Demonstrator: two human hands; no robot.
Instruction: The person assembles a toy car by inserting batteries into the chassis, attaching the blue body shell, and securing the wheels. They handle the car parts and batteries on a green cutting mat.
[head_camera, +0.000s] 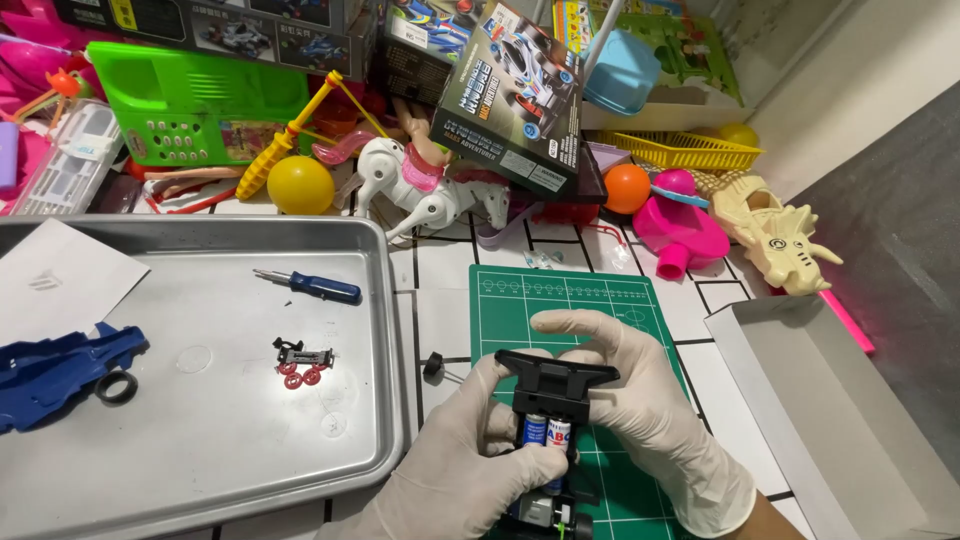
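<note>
- Black plastic toy car chassis (553, 400), two batteries exposed, is held upright over the green cutting mat (600, 300) at six o'clock.
- Gloved left hand (470, 455) is wrapped around its side, thumb pressed on the batteries.
- Gloved right hand (640, 400) is clasped on the opposite side, steadying it.
- Blue-handled screwdriver (310, 285) is kept in the metal tray (200, 235) at nine o'clock.

toy car chassis (553, 440) lower end cut off, middle hidden by gloves

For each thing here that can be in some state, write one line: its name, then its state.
Toy car chassis: body shell off, two batteries showing, held over the green mat.
Left hand: gloved, gripping chassis.
Right hand: gloved, gripping chassis.
Blue body shell: detached, in tray.
Screwdriver: lying in tray, untouched.
Loose tyre: off its wheel.
</note>
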